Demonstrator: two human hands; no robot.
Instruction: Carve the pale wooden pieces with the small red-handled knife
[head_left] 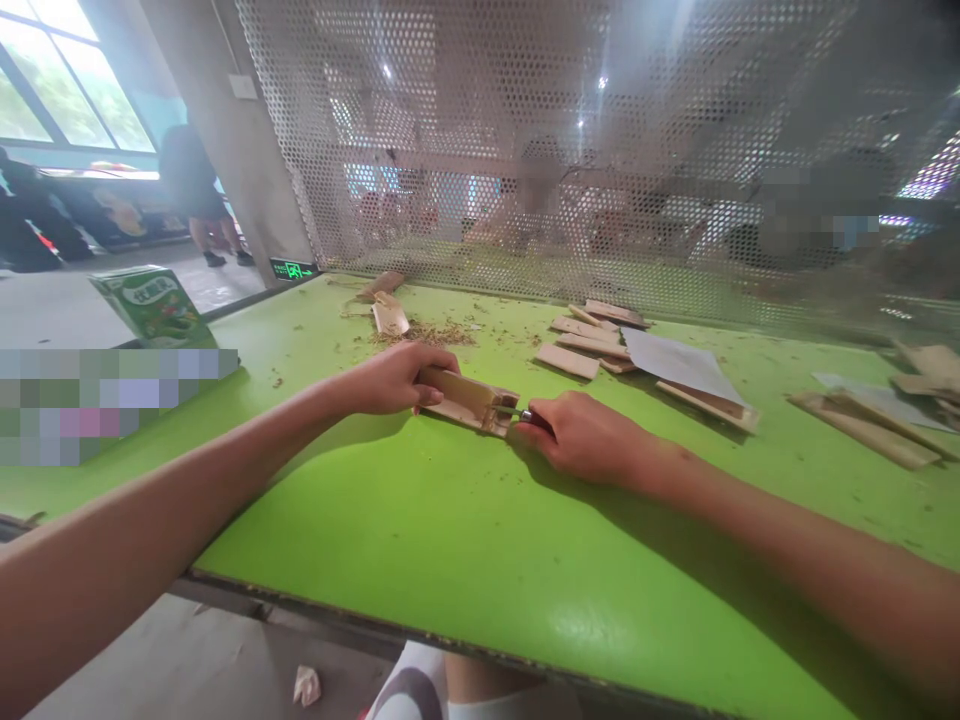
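Note:
My left hand [409,380] is closed around the left end of a split bamboo piece [466,398], which lies on the green tabletop [420,520] with its hollow side up. In my right hand [574,432] is a small carving tool [529,414] with a metal ferrule, its handle mostly hidden by my fingers. The tool's thin blade reaches into the hollow near the right end of the bamboo and touches it there. Loose shavings show around that spot.
Bamboo shavings [442,333] and a bamboo offcut [390,313] lie behind my left hand. Several bamboo strips [568,361] and a white paper sheet [679,362] are at back right. A green carton [154,305] stands left. A perforated metal screen [465,130] borders the table's back.

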